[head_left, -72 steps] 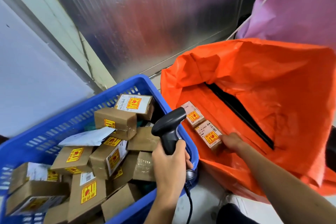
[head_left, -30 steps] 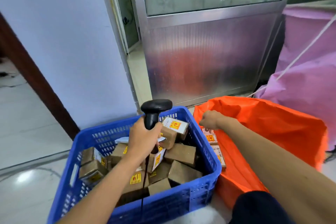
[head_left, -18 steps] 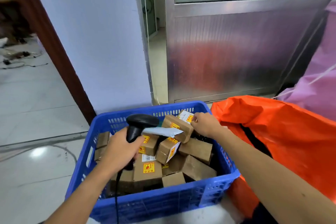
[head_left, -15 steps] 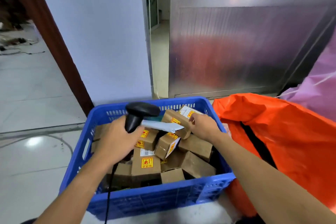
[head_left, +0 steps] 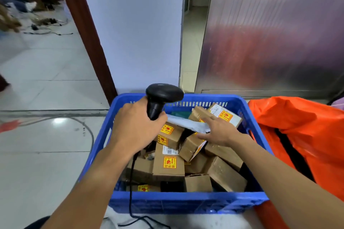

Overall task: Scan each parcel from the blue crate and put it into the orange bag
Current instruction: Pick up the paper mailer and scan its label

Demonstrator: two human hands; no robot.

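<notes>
The right hand (head_left: 218,132) is spread flat with its fingers wide, and nothing is held in its grip; it is laid over a white mailer (head_left: 188,125) that lies across the top of the parcels in the blue crate (head_left: 186,202). The mailer is touched by the palm and fingertips, and its long axis runs sideways across the grip, toward the other hand. Just beyond the fingertips, a white-labelled box (head_left: 224,115) with a yellow sticker is seen tilted against the far wall of the crate; just under the palm, a brown box (head_left: 191,148) is leaned on its edge. The right hand is judged the nearer one for the pick, since the left hand (head_left: 136,130) is closed around the handle of a black scanner (head_left: 162,98), which is held upright beside the mailer's far end with its head above the pile. The orange bag (head_left: 297,126) is found to the outer side of the right grip, just past the crate's wall, with its mouth gaping. Whether the mailer or a box below it is being sought cannot be told. Loose stacking is a likely hindrance: neighbours may be shifted when one parcel is lifted.
</notes>
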